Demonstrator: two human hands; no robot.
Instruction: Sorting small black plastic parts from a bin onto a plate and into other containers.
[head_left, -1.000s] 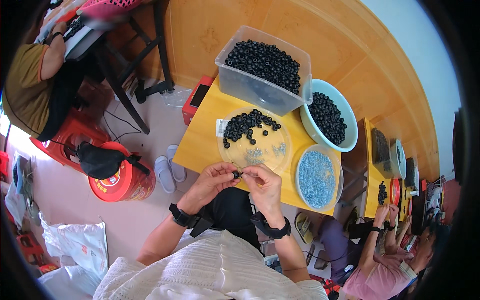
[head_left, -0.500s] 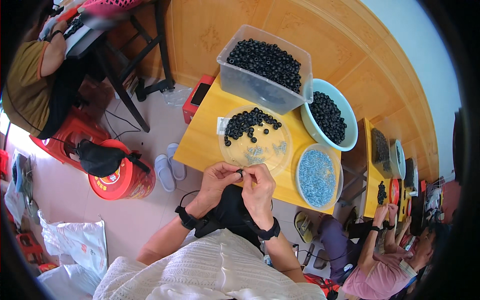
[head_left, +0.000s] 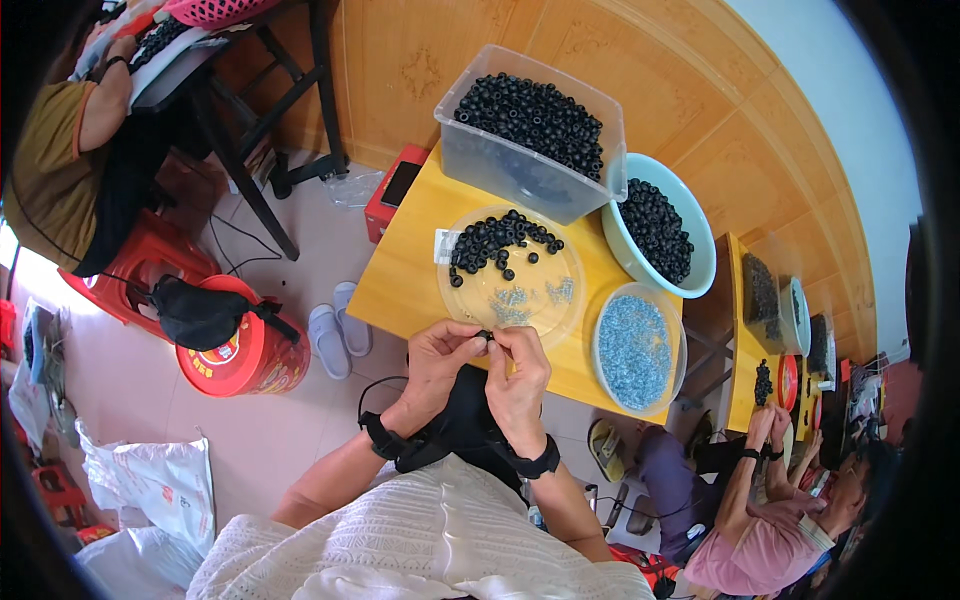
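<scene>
Even, bright daylight, strongest at the far left edge, fills the scene; shadows are soft. Mild glare marks the clear round plastic plate (head_left: 512,278). Fisheye distortion bends the yellow wooden tabletop (head_left: 405,265); a black vignette rings the slightly blurred periphery.

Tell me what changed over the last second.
Both hands drew back from the table edge toward the body, then settled; the left hand and right hand pinch a small black ring between them throughout. The clear tray, bins and bowls stayed put.
</scene>
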